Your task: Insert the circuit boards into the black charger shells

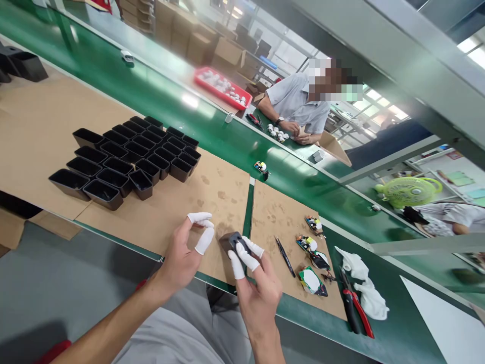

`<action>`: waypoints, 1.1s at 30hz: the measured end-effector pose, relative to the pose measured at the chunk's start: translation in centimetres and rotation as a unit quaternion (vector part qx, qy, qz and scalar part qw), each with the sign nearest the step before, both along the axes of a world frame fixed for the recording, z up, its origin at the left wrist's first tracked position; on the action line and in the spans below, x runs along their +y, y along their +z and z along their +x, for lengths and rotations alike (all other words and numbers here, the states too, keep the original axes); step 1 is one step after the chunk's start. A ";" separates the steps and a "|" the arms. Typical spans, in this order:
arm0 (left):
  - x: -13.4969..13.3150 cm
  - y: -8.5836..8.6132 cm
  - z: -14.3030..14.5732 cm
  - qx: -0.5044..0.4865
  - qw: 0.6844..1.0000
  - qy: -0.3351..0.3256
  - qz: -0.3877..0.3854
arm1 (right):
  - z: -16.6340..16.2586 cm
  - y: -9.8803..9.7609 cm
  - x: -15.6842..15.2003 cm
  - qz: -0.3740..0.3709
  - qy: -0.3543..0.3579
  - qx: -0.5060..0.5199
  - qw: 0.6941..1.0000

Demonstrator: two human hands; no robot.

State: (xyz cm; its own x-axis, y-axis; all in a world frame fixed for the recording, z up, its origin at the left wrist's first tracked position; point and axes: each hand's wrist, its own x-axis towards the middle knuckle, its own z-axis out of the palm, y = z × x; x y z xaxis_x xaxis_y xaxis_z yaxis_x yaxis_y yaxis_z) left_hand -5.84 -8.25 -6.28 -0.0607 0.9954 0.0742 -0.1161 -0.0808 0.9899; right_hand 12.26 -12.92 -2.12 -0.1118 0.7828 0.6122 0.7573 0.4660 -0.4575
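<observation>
My right hand (pixel 257 278), with white finger cots on its fingertips, grips a small black plastic case (pixel 226 242) over the cardboard. The thumb and fingers cover part of the case, so what lies within its top is hard to make out. To the left, my left hand (pixel 189 245) has its cotted thumb and fingers curved but apart, with nothing between them and not touching the case. Black tweezers (pixel 285 257) lie just right of my right hand. Beyond them are several small circuit boards, including one with a white round part (pixel 311 281).
Several empty-looking black cases (pixel 102 192) stand in rows at the left. Red-handled pliers (pixel 356 308) and white cloths (pixel 371 298) lie at the right. Across the green belt (pixel 212 114), a co-worker (pixel 299 96) sits near a red tray (pixel 223 90). A metal beam (pixel 379 50) crosses above.
</observation>
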 end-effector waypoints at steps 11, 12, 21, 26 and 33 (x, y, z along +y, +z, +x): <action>0.0 -0.1 -0.1 0.004 1.000 0.003 0.000 | -0.5 0.2 0.3 0.027 -0.043 0.041 0.998; 0.0 -0.1 0.0 0.004 1.000 0.004 -0.002 | -0.4 0.5 0.3 0.041 -0.053 0.051 0.996; -0.1 -0.5 0.1 0.008 1.000 0.009 -0.007 | 0.1 -1.5 0.2 -0.061 -0.040 0.113 0.991; -0.2 -0.9 0.2 0.026 1.000 0.005 -0.009 | 0.6 -1.2 1.4 -0.059 -0.066 0.230 0.969; -0.6 -2.7 0.3 0.023 0.999 0.009 -0.042 | 0.7 4.5 2.9 -0.165 -0.031 0.775 0.610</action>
